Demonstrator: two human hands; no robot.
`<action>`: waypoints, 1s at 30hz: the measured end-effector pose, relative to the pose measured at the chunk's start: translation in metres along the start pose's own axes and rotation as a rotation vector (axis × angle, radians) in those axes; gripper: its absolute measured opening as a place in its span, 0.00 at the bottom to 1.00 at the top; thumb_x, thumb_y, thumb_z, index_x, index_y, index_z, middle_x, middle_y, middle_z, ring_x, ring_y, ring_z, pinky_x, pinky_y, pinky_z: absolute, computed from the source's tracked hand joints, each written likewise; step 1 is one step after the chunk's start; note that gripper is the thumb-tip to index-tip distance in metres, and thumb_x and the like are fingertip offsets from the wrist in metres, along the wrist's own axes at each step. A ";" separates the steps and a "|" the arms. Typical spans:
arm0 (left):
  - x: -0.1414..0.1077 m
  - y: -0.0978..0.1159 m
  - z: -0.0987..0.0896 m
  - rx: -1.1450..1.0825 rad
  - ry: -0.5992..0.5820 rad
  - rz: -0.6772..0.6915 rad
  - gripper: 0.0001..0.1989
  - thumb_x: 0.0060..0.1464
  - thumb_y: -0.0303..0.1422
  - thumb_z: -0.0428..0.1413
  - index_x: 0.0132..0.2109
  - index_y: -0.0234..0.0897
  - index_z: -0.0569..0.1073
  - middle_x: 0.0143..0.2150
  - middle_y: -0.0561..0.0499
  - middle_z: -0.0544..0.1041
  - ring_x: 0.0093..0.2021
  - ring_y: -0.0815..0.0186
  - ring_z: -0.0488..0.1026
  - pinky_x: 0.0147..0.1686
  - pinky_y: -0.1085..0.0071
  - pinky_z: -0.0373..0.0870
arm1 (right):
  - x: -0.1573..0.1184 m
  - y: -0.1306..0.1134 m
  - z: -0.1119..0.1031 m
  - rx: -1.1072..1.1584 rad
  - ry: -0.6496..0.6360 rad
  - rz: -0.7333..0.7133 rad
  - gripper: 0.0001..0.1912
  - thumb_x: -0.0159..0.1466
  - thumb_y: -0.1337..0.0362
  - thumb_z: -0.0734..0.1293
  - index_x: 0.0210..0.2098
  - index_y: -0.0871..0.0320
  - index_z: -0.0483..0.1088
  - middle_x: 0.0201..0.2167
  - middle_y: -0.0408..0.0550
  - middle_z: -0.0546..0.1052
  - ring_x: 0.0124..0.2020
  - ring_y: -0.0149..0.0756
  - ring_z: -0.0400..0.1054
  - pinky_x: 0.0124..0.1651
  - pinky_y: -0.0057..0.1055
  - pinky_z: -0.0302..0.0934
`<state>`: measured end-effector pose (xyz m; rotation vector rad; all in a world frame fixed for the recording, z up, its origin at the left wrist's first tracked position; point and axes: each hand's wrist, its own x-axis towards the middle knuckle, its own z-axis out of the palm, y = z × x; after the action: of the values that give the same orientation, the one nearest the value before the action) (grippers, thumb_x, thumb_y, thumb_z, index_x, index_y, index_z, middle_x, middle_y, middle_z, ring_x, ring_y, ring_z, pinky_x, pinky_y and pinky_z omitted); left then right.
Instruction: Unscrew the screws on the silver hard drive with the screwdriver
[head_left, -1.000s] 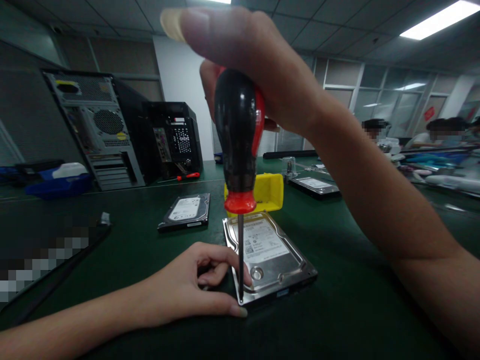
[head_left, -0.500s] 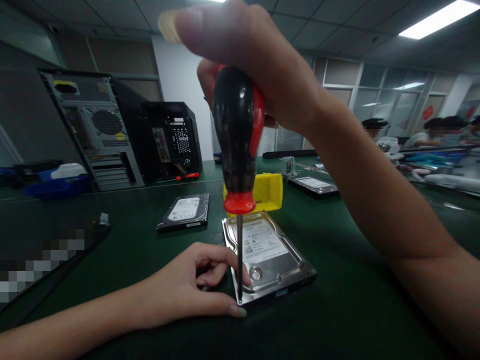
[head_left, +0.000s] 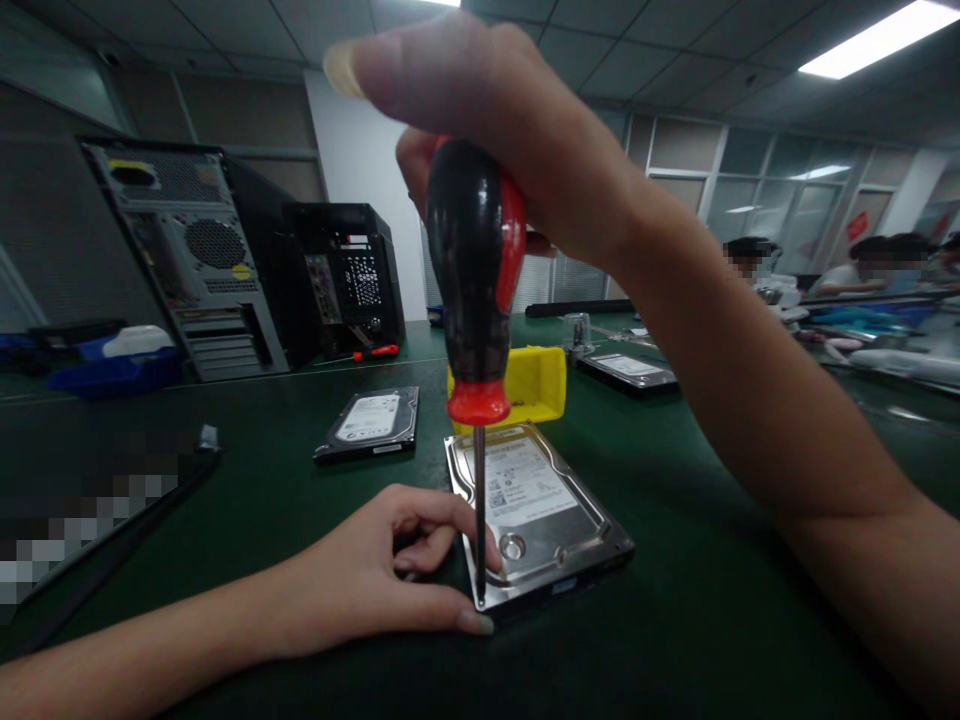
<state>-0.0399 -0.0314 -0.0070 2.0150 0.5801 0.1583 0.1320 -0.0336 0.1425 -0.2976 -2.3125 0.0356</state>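
Observation:
My right hand (head_left: 517, 130) is wrapped over the top of a black and red screwdriver (head_left: 469, 260), held upright. Its steel shaft runs down to the near left corner of a silver hard drive (head_left: 536, 500), where the tip rests on a screw. My left hand (head_left: 397, 570) grips that same corner, index finger on the top cover and thumb along the near edge. The drive lies flat, its white label facing up. Part of the label is behind the shaft, and most of the fingers of my right hand are hidden by the handle and palm.
A yellow bin (head_left: 544, 385) with small bits inside stands just behind the drive. Other hard drives (head_left: 371, 420) lie left and farther right. Computer cases (head_left: 202, 250) and a red screwdriver (head_left: 379, 352) are at the back left. Several people sit at the far right.
Almost nothing differs. My right hand and the screwdriver handle have shifted very slightly; my left hand and the hard drive stay in place.

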 end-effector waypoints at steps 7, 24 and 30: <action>0.000 0.000 0.000 0.000 0.012 -0.003 0.14 0.43 0.34 0.66 0.39 0.37 0.76 0.20 0.64 0.51 0.22 0.72 0.48 0.24 0.74 0.45 | -0.005 -0.011 -0.001 -0.105 0.032 0.169 0.21 0.65 0.58 0.52 0.21 0.67 0.55 0.14 0.34 0.52 0.13 0.09 0.50 0.15 0.07 0.43; 0.001 -0.001 0.002 0.031 0.008 0.020 0.14 0.44 0.36 0.65 0.38 0.36 0.76 0.21 0.63 0.52 0.23 0.72 0.50 0.24 0.74 0.47 | -0.008 -0.008 0.001 0.041 -0.141 0.081 0.21 0.69 0.62 0.47 0.27 0.69 0.59 0.15 0.36 0.59 0.13 0.13 0.53 0.15 0.09 0.45; 0.002 0.000 0.001 0.029 0.006 0.019 0.14 0.43 0.35 0.65 0.38 0.36 0.75 0.21 0.63 0.52 0.22 0.72 0.49 0.24 0.75 0.47 | -0.006 -0.006 0.000 0.121 -0.181 0.136 0.23 0.67 0.57 0.52 0.32 0.72 0.64 0.18 0.38 0.64 0.13 0.14 0.55 0.13 0.12 0.50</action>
<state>-0.0375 -0.0309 -0.0079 2.0494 0.5703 0.1676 0.1347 -0.0410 0.1386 -0.4033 -2.4527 0.2791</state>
